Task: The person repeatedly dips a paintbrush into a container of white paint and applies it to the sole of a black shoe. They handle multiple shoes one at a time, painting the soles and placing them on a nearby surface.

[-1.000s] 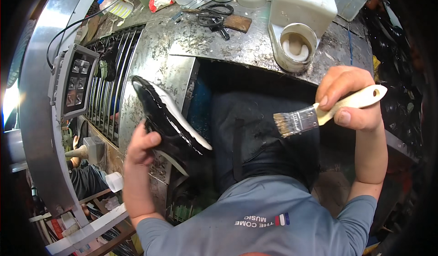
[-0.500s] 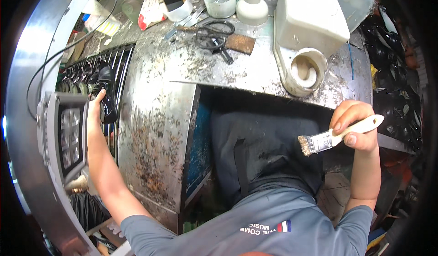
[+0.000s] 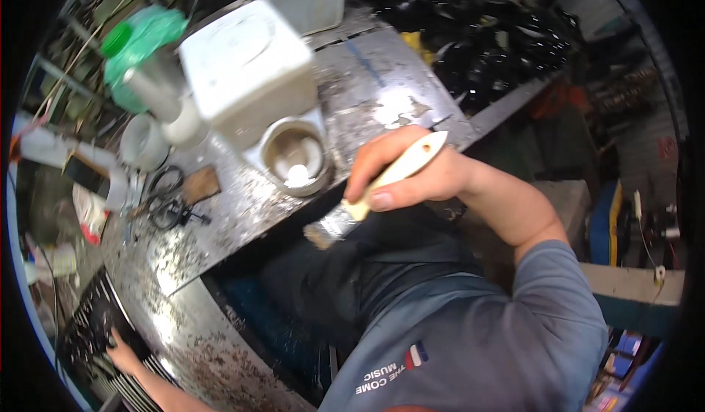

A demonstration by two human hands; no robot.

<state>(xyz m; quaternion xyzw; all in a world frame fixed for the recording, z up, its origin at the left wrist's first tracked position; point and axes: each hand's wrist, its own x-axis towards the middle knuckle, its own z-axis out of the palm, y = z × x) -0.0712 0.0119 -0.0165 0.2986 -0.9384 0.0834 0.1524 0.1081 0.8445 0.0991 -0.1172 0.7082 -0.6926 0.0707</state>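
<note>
My right hand (image 3: pixel 411 173) is closed around the pale handle of a flat paintbrush (image 3: pixel 415 158). Its metal band and short, crusted bristles point down to the left, over my dark-trousered lap. Just past the brush, at the bench edge, is a round cup (image 3: pixel 297 155) with whitish stuff inside, joined to a boxy white container (image 3: pixel 246 67). Far off at the lower left, my left hand (image 3: pixel 123 355) reaches to glossy black pieces (image 3: pixel 95 316) above a slatted rack (image 3: pixel 136 390). Blur and dark surroundings hide whether its fingers grip anything.
Scissors (image 3: pixel 167 199) and a brown block (image 3: pixel 202 184) lie on the stained metal bench (image 3: pixel 235 199). Behind them stand a small translucent tub (image 3: pixel 143 144), a white bottle-like thing (image 3: pixel 183 122) and a green plastic bag (image 3: pixel 150 30). Glossy black pieces (image 3: pixel 499 52) are heaped at the far right.
The view has swung to the right, moving the bench leftward in the picture. My right hand has brought the brush nearer the cup. My left hand, earlier at a glossy black piece, now shows at the lower left.
</note>
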